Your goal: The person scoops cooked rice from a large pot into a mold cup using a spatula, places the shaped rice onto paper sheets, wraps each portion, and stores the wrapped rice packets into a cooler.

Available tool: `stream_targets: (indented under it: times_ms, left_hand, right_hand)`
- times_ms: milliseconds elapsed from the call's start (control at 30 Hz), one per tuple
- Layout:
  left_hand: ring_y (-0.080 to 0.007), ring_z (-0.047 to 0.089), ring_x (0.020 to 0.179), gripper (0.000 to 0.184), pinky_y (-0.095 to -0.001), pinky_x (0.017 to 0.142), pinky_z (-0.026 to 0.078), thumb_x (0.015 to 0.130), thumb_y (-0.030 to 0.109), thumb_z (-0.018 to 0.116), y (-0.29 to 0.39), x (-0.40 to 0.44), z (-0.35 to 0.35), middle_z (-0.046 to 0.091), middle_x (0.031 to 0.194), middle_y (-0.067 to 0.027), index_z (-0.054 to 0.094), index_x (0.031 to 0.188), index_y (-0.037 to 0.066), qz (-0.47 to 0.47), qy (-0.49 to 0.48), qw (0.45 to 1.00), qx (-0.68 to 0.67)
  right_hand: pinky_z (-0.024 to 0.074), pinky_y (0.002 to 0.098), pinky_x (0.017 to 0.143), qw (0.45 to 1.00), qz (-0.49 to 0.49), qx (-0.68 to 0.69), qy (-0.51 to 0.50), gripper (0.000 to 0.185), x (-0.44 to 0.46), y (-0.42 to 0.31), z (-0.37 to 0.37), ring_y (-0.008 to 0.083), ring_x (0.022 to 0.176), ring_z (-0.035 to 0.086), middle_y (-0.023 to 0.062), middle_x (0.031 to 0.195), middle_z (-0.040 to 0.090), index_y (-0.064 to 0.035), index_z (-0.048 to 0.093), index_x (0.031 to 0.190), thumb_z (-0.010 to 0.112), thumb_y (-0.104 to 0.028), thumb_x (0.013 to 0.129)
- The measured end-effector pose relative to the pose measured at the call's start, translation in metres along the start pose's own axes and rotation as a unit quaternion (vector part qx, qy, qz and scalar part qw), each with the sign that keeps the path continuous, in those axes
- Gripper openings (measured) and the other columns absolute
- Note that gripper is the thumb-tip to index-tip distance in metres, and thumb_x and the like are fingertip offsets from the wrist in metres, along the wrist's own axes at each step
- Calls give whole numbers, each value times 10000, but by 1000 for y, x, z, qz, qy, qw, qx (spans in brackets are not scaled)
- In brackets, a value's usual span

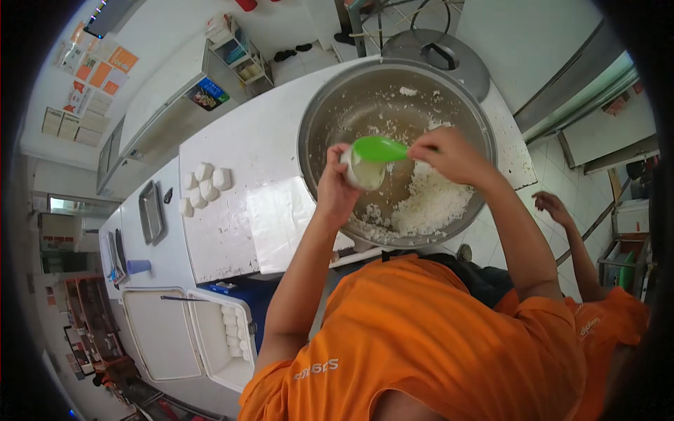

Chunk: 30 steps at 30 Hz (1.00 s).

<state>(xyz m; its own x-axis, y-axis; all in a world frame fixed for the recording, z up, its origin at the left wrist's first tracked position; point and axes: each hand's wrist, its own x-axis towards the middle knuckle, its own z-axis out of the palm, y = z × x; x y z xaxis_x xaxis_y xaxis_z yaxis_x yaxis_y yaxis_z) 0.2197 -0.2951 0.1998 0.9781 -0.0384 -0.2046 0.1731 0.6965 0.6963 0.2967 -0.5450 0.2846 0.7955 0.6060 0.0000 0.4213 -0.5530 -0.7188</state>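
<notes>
Over a big metal pot (484,133), my left hand (335,188) is closed around a small whitish bowl (366,177) that appears to have rice inside. My right hand (449,153) grips the handle of a green rice paddle (381,149), whose blade lies across the bowl's top. Loose white rice (434,203) is heaped in the near right part of the pot, with grains stuck to its walls. Beside the pot, on the left, lies a stack of white sheets (281,217).
Several white wrapped bundles (208,186) rest on the table's left. More fill an open cooler (235,330) below. A metal tray (151,210) and blue cup (138,266) stand farther left. The pot lid (463,59) lies behind. Another person in orange (604,323) is at right.
</notes>
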Motion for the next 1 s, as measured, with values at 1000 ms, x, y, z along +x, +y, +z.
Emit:
stream_targets:
  times_ms: [1000]
  left_hand:
    - [-397,448,1293,479,-479,1149,320,1049,149,440,9,1,-42,408,1395,-300,330,1426,-125,417,126,716,546]
  right_hand:
    - [531,459,718,892,-7,-185,-413,222,28,34,75,334,798,695,152,845,743,-49,792,991,720,-187,833]
